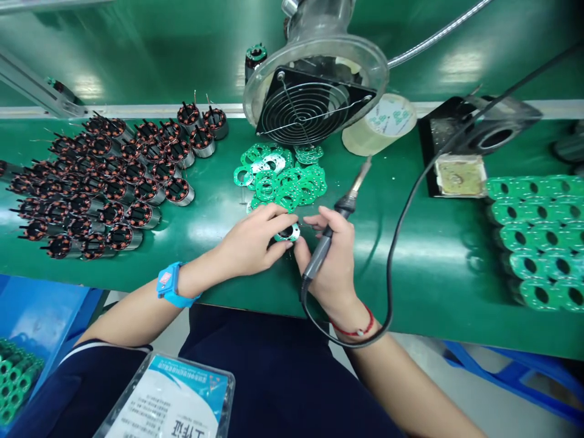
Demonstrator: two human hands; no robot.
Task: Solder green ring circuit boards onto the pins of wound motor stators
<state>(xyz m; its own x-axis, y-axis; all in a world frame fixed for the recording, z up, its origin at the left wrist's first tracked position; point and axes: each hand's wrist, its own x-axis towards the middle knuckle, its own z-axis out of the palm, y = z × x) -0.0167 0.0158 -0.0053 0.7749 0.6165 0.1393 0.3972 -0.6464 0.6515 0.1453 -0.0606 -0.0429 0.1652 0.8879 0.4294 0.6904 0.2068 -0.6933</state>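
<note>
1. Your left hand (250,244) pinches a ring-shaped part (294,234).
2. Your right hand (336,261), just beside that part, grips a soldering iron (318,255), tip pointing away from you.
3. The green benchtop (438,274) ends just behind both hands, with room between the right one and rows of green-topped parts (536,238).

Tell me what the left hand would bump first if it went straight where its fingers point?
The left hand would first meet the green ring it already touches, then probably the right hand; depth is hard to judge.
</note>
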